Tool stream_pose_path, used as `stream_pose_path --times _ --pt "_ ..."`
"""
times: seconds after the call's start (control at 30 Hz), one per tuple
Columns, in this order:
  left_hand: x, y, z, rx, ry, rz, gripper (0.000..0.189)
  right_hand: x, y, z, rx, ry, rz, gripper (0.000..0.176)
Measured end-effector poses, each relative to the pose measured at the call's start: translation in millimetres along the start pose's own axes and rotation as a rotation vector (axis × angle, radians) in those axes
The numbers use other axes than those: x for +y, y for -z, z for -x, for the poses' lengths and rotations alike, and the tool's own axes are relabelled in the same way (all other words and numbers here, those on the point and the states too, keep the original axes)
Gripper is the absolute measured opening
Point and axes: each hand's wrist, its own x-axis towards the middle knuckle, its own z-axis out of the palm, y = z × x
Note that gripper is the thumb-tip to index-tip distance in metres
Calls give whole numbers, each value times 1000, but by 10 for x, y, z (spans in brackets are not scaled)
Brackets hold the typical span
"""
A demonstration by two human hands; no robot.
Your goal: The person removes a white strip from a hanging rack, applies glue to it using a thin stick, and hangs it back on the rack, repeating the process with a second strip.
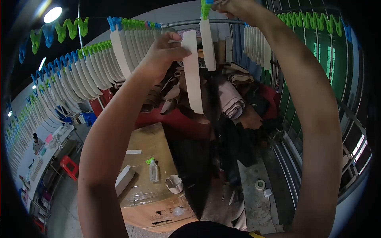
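Note:
My left hand [168,53] is raised and closed, pinching a long cream strip [193,75] near its top between thumb and fingers. The strip hangs almost straight down. At the top edge, my right hand [234,7] has its fingers bent against a blue and green clothes peg [206,7], partly cut off by the frame. Below that peg hangs a second cream strip [207,45], just right of the one in my left hand.
Rows of strips [93,65] hang from pegs at left, and more strips [256,45] at right. Spare green pegs [309,20] line a rail. Rolled material [230,99] is piled ahead. A cardboard-covered bench [147,139] bears a spray bottle [153,171]. A tape roll [260,184] lies right.

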Motion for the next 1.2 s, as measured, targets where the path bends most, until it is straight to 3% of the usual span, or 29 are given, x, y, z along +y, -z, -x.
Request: stream_pose_path --times 0.27,0.57,0.9,1.2 --pt "-215 -110 -776 75 -47 -119 54 186 -40 -391 61 39 29 31" --pt "-205 -192 -975 118 -95 -129 56 321 -180 -506 120 59 70 32" --pt "-246 -149 -1090 65 -51 -92 56 556 -147 -617 181 75 132 33" --pt "-90 39 -781 260 -61 -353 66 614 -292 -586 233 83 184 34"
